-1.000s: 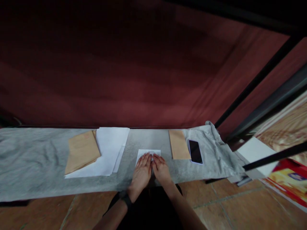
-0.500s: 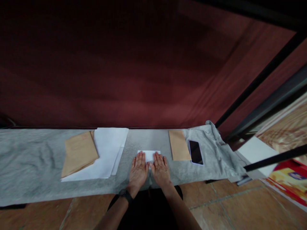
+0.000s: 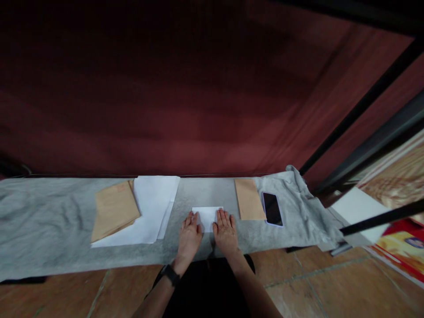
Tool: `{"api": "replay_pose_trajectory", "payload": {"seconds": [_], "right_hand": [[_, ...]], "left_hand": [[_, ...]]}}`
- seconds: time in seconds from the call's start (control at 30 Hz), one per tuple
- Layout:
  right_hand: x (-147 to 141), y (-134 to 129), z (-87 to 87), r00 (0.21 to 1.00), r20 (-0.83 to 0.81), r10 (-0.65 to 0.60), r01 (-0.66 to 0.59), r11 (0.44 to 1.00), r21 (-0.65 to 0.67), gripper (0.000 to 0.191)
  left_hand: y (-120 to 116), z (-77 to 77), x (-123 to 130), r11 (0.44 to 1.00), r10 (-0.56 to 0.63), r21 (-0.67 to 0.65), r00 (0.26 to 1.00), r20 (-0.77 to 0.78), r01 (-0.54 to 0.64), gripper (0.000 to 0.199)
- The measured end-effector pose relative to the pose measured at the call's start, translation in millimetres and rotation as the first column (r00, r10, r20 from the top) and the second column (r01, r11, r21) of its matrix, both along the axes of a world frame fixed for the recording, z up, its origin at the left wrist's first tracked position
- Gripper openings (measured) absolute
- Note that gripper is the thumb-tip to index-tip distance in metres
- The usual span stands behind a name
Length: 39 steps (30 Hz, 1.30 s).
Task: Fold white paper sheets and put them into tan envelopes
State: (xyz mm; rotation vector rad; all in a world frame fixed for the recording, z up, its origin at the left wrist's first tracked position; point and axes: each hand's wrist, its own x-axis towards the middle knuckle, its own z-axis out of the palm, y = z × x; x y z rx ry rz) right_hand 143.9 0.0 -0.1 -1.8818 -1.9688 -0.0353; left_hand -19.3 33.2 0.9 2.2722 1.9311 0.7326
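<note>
A small white sheet of folded paper [image 3: 207,219] lies on the grey cloth between my two hands. My left hand [image 3: 190,236] rests along its left edge, fingers slightly bent and thumb on the paper. At the right edge my right hand [image 3: 226,234] lies flat, with its fingers stretched forward and fingertips on the paper. The paper's side edges are partly hidden under the fingers. Right of my right hand is a brown envelope [image 3: 250,199], flat on the cloth.
A grey cloth [image 3: 53,221] covers the long narrow table. Left are several brown envelopes [image 3: 115,207] lying partly over large white sheets [image 3: 154,198]. A phone [image 3: 272,209] lies beside the right envelope. A dark red panel [image 3: 198,110] rises behind the table.
My hands have moved apart toward the paper's sides, baring more of its middle. The left fingers have bent from lying flat. The view has shifted slightly.
</note>
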Motion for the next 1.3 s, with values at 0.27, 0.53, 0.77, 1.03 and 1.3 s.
{"api": "replay_pose_trajectory", "payload": {"seconds": [0.27, 0.53, 0.77, 1.03, 1.3], "right_hand": [[-2, 0, 3.7, 1.000, 0.005, -0.014, 0.014, 1.000, -0.016, 0.051], [-15, -31, 5.5, 0.994, -0.020, 0.109, -0.107, 0.993, 0.057, 0.047], [7, -46, -2.4, 1.000, 0.006, 0.029, -0.029, 0.996, 0.084, 0.052], [9, -49, -6.1, 1.000, 0.010, 0.018, -0.019, 0.995, 0.098, 0.052], [11, -48, -7.0, 1.000, -0.009, -0.005, 0.006, 0.996, 0.088, 0.048]], "left_hand": [[-13, 8.6, 3, 0.999, -0.030, 0.043, 0.998, -0.058, 0.033, 0.048], [-39, -7.1, 19, 0.956, -0.250, 0.094, 0.940, -0.234, 0.278, 0.061], [-38, -5.3, 4, 0.980, -0.154, 0.096, 0.970, -0.190, 0.175, 0.059], [-21, 1.7, 26, 0.971, -0.224, 0.040, 0.955, -0.195, 0.236, 0.056], [-2, -4.0, 29, 0.980, -0.190, 0.007, 0.957, -0.220, 0.197, 0.060]]}}
